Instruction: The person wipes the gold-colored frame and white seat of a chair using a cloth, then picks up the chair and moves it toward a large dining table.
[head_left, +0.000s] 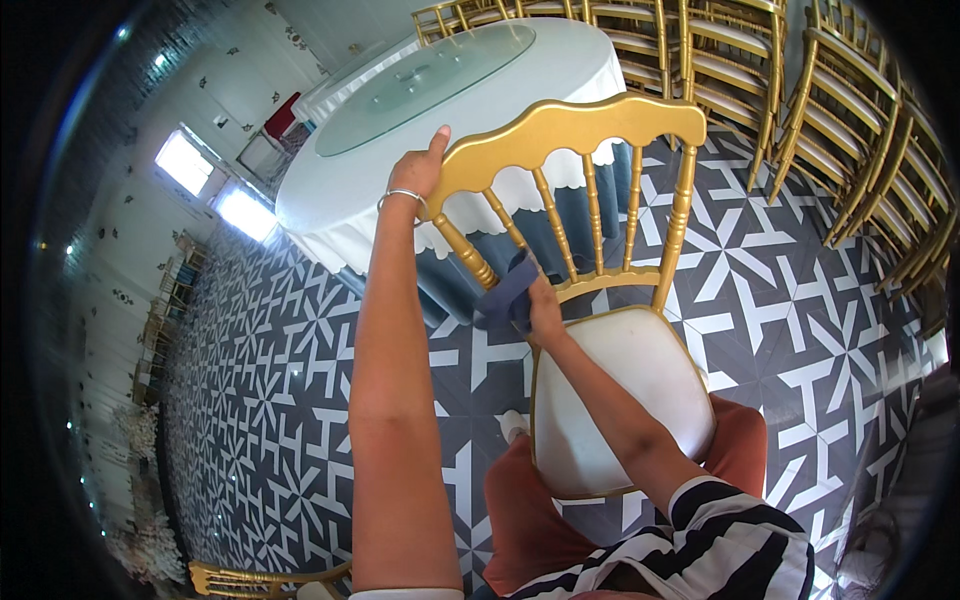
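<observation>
Right in front of me stands a gold chair (574, 135) with turned spindles and a white padded seat (622, 397). Its seat reaches back between my legs. My left hand (420, 171), with a bangle at the wrist, grips the left end of the top rail, thumb pointing up. My right hand (545, 311) holds a dark blue cloth (506, 300) against the lower part of the left back post (466, 251). The cloth is slightly blurred and hides part of that post. My right fingers are partly covered by the cloth.
Beyond the chair is a round table with a white tablecloth (322, 195) and a glass turntable (427, 90). Stacked gold chairs (731, 67) line the far right. Another gold chair (262, 577) shows at the bottom left. The floor (277, 420) is patterned grey and white.
</observation>
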